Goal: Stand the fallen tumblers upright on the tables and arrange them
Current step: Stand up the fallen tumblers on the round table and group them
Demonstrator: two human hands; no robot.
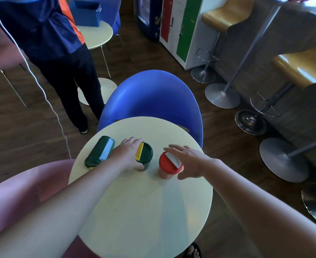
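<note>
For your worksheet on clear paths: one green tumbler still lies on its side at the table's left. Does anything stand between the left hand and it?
Nothing visible does. The left hand grips the upright green tumbler, and the fallen tumbler lies just to its left with only bare table between.

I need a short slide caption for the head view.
Left hand grips an upright green tumbler; right hand open beside the red one.

fallen tumbler (pixel 99 152) left, two upright tumblers (pixel 144 155) right
</note>
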